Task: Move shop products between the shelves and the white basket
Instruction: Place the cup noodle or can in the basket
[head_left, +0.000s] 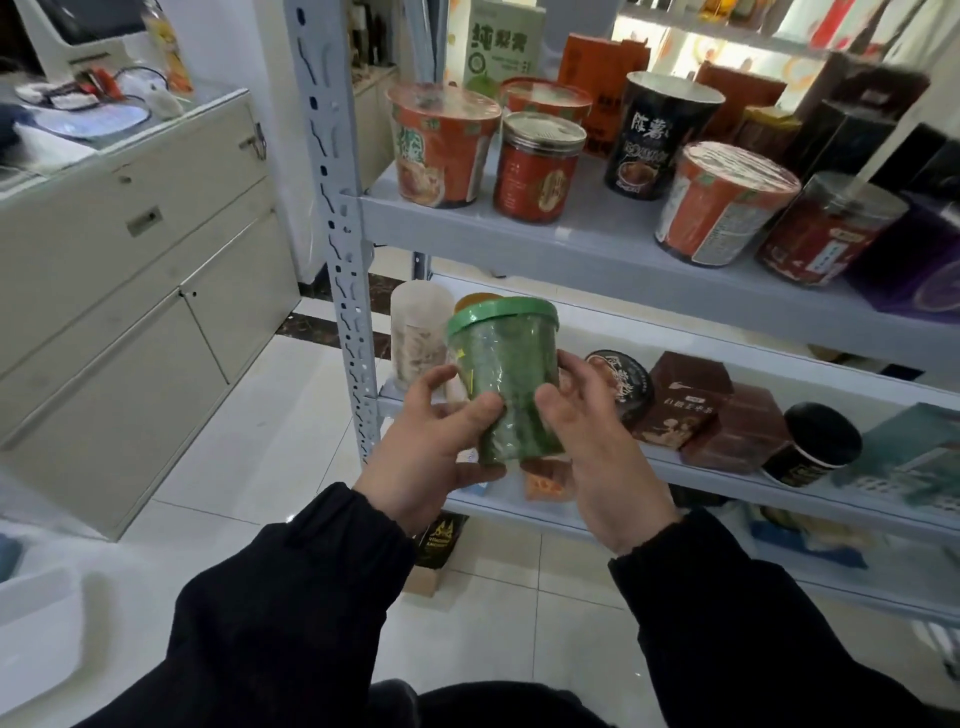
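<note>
Head: green cup (506, 384) (lidded) in hands (431, 447) (605, 452)

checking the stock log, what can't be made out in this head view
Head view:
Green-lidded clear plastic cup: label unreadable, blurred and partly covered by the left hand and right hand.
Orange packet: mostly hidden behind the right hand.
White plastic basket: blurred, cut off by the left edge.
Dark boxes, upper right: motion-blurred.

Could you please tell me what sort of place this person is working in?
Probably a small shop or its stockroom: grey metal shelving stocked with packaged goods, such as noodle cups and brown boxes, with a cream cabinet beside it. The left hand and right hand hold a green-lidded tub.
</note>
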